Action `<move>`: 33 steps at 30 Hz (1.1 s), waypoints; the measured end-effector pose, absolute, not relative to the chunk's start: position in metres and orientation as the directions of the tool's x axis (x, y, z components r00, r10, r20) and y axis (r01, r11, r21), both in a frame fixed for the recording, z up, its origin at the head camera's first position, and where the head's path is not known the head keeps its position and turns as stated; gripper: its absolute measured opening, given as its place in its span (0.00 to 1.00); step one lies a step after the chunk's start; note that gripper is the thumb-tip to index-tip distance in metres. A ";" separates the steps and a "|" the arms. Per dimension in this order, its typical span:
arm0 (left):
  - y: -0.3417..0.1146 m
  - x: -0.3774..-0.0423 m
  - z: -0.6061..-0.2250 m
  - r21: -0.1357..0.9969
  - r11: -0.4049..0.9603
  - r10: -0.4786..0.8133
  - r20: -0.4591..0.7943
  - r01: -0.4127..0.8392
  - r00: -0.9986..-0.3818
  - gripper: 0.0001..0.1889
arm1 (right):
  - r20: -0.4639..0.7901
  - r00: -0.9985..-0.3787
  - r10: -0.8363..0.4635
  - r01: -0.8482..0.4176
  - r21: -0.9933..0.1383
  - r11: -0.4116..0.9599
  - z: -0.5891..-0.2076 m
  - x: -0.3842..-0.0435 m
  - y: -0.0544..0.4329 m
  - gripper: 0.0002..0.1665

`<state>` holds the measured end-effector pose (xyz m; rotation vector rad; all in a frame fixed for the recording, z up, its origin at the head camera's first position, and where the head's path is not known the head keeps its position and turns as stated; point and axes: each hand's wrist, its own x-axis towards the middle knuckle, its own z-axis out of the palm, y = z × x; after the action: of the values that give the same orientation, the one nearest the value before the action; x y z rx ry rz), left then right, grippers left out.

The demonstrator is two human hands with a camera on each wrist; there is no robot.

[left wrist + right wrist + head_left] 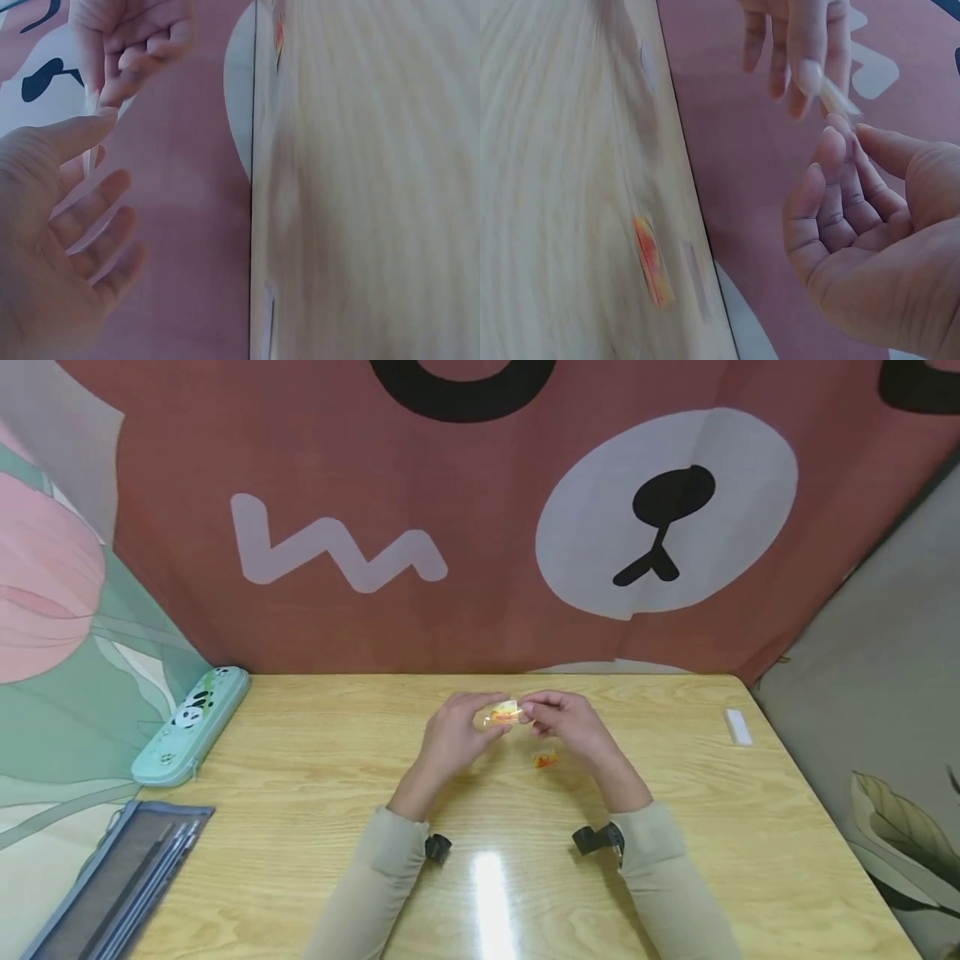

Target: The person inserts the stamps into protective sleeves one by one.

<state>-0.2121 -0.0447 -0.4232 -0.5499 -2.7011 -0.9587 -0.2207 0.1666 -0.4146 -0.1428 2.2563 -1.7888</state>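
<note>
A small glossy packet (502,713), clear at one end with yellow-orange print and a white patch, is held up over the table between both hands. My left hand (459,731) pinches its left side between thumb and fingers. With thumb and forefinger, my right hand (567,722) pinches the right end. Edge-on, the packet (838,100) shows as a thin pale strip in the right wrist view, fingertips at both its ends. A second small packet (544,759), orange and red, lies on the table below my right hand.
The wooden table (300,860) reaches back to a reddish cloth (487,610) with a bear face. A white block (738,727) lies at the right. On the left are a teal panda pencil case (191,727) and a mesh pouch (127,877) with pencils.
</note>
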 end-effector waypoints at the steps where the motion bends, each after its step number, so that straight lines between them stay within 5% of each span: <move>1: -0.047 -0.214 -0.423 0.548 0.724 0.273 0.328 0.418 -0.904 0.22 | -0.138 -0.962 -0.236 0.077 -0.965 0.251 -0.415 -0.221 0.168 0.20; 16: -0.054 -0.245 -0.437 0.405 0.833 0.321 0.203 0.377 -0.925 0.21 | -0.065 -0.949 -0.308 -0.175 -0.705 0.688 -0.430 -0.218 0.204 0.19; 33: -0.051 -0.263 -0.450 0.298 0.880 0.384 0.013 0.370 -0.923 0.22 | -0.046 -0.869 -0.492 -0.451 -0.336 0.827 -0.437 -0.221 0.219 0.27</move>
<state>-0.2626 -0.0513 -0.4500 -0.6208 -3.0908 -0.4748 -0.2215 0.2186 -0.4374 -0.7462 2.8769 -0.4798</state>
